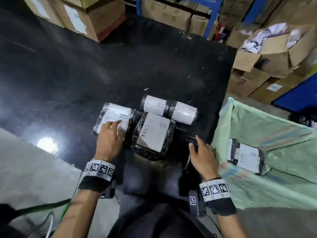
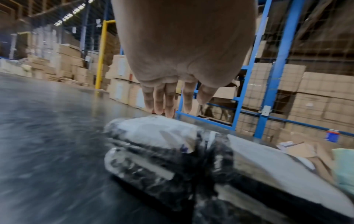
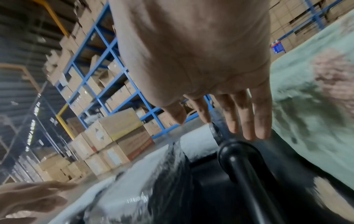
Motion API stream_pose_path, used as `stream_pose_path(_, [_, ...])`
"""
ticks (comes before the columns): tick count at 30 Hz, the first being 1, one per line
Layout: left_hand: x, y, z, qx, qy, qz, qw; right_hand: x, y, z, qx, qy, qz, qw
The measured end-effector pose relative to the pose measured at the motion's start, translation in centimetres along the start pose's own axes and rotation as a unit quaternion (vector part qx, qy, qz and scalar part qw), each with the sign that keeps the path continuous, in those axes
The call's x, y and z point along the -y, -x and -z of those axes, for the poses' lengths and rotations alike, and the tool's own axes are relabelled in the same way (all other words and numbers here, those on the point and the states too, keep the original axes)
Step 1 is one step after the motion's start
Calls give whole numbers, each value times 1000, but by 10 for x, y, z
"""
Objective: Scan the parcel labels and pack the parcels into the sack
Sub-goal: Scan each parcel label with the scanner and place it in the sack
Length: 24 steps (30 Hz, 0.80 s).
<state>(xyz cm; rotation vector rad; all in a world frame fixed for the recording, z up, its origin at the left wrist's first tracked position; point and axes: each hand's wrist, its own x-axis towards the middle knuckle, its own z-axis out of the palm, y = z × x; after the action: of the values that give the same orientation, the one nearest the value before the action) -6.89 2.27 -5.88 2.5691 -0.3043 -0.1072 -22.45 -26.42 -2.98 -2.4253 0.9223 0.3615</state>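
Four black-wrapped parcels with white labels lie together on the black table [image 1: 68, 74]. My left hand [image 1: 109, 133] lies with straight fingers on the leftmost parcel [image 1: 118, 114], its fingertips [image 2: 169, 110] at the far edge of that parcel [image 2: 153, 136]. The largest parcel [image 1: 154, 133] sits in the middle, with two rolled parcels [image 1: 155, 104] [image 1: 183, 112] behind it. My right hand [image 1: 197, 145] hovers open just above a black scanner [image 1: 189, 140], whose handle [image 3: 239, 159] shows below the fingers [image 3: 247, 121]. The green sack [image 1: 274, 134] stands open at the right with one parcel [image 1: 245, 157] inside.
Cardboard boxes [image 1: 89, 18] are stacked behind the table on the left. An open box of crumpled paper [image 1: 267, 47] stands at the back right above more boxes. A blue rack [image 1: 212, 14] of boxes runs behind. Grey floor [image 1: 25, 169] lies to the left of the table.
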Motion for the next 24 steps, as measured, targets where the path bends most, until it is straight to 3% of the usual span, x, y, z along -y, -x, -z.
stream_pose_path(6, [66, -3, 1, 4, -23, 72, 997, -9, -17, -40, 18, -100, -85, 991])
stream_pose_path(12, [94, -16, -1, 11, 66, 145, 987, -7, -31, -79, -67, -243, -126, 959])
stream_pose_path(15, [111, -24, -1, 21, 102, 138, 985, -4, -31, -87, -95, -279, -128, 947])
stream_pose_path(19, [122, -34, -3, 45, 160, 68, 984, -9, -35, -96, -123, -311, -123, 934])
stream_pose_path(24, [113, -45, -6, 47, 277, 49, 958, -9, -38, -99, -146, -338, -126, 921])
